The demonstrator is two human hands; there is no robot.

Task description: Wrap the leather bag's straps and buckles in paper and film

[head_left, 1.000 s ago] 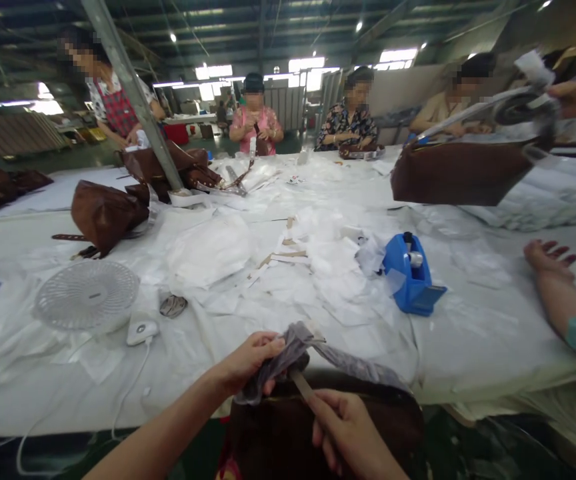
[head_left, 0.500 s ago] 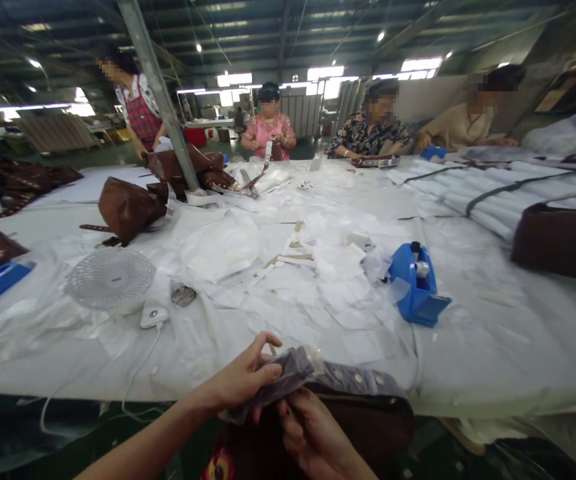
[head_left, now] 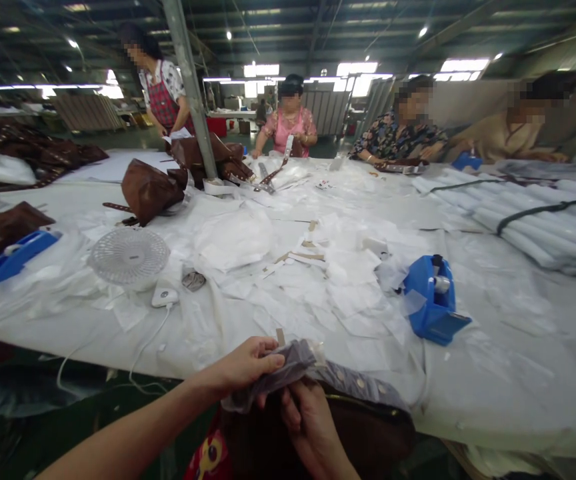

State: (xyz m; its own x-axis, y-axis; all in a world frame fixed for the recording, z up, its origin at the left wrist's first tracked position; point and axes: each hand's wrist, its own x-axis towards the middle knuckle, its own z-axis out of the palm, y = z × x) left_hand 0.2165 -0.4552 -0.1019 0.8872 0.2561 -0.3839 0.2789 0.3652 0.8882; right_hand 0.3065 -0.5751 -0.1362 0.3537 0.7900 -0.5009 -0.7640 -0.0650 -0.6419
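A dark brown bag [head_left: 368, 427] rests at the table's front edge, low in the head view. Its grey strap [head_left: 351, 379], studded with round metal rivets, is covered in thin clear plastic. My left hand [head_left: 253, 363] is closed on the wrapped strap, thumb on top. By its fingertips a small tan strip [head_left: 281, 336] sticks up. My right hand [head_left: 311, 417] is just below, its fingers curled against the underside of the same strap. What lies between those fingertips is partly hidden.
White sheets and plastic scraps [head_left: 238, 233] cover the table. A blue tape dispenser [head_left: 433, 300] stands right, a white fan [head_left: 131, 257] with a cable left. Wrapped white rolls [head_left: 543, 207] lie far right, brown bags [head_left: 153, 190] far left. Several co-workers [head_left: 291, 123] are across the table.
The view has swung left, so a brown bag at the right edge has gone out of sight. My left index finger has come down from its raised position onto the wrapped strap.
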